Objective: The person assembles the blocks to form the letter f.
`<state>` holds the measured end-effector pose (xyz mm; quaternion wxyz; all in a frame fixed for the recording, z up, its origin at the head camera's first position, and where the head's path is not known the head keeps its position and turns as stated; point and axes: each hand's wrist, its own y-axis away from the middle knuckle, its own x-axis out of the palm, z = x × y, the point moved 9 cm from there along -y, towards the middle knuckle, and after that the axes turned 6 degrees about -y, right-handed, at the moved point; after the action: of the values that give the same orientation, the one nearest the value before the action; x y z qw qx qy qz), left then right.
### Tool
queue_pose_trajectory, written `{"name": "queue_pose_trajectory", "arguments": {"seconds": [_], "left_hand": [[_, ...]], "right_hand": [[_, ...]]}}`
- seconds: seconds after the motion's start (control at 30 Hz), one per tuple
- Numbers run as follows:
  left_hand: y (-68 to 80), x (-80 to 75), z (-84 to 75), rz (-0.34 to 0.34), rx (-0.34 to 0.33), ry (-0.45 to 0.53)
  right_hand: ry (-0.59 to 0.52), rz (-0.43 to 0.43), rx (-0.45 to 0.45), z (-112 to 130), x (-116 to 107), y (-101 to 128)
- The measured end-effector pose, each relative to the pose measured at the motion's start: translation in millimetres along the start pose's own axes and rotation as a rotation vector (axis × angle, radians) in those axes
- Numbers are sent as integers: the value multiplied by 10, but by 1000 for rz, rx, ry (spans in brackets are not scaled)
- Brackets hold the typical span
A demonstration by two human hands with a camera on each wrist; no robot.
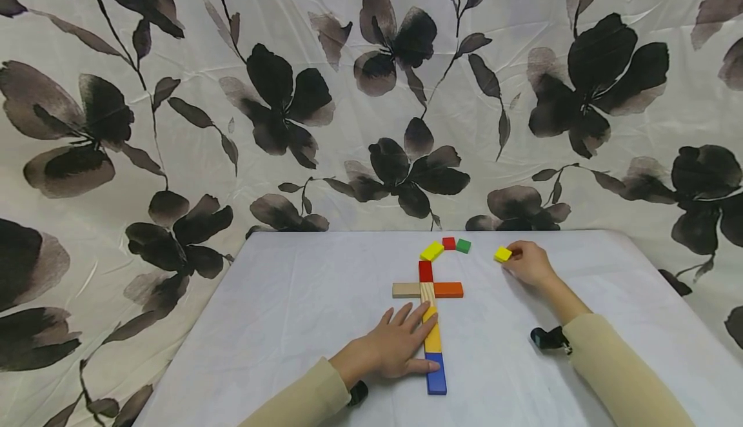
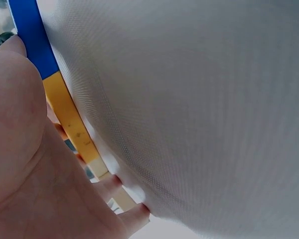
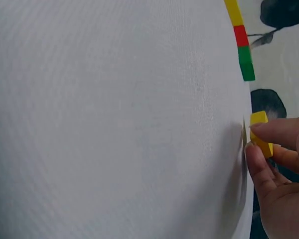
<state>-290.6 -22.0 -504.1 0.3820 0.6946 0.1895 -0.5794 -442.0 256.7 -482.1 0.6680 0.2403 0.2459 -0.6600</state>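
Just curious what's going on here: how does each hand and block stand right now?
Left hand: flat, fingers straight, resting on the block column.
Right hand: pinches the small yellow block on the table.
Block cross: lying flat, pieces touching.
Yellow, red and green blocks: loose, beyond the cross.

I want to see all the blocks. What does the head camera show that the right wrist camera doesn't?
Only the head view shows the left hand resting flat on the line of blocks, plus the cross made with the red block, orange block and tan block. Only the right wrist view shows, close up, fingertips pinching the small yellow block. Both show the right hand with that block, the green block and the white table.
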Motion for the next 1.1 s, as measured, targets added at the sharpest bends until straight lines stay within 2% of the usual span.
{"name": "queue_pose_trajectory", "arguments": {"seconds": [0.3, 0.53, 0.77, 1.1], "left_hand": [[-4, 6, 2, -1, 2, 2], [-6, 23, -7, 1, 5, 14], [-13, 25, -4, -6, 8, 13], [-3, 3, -1, -2, 7, 17]], "right_hand": [[-16, 16, -26, 97, 130, -38], [-44, 14, 0, 121, 245, -71], [-49, 26, -28, 194, 338, -114], [-66, 18, 6, 233, 439, -176]]}}
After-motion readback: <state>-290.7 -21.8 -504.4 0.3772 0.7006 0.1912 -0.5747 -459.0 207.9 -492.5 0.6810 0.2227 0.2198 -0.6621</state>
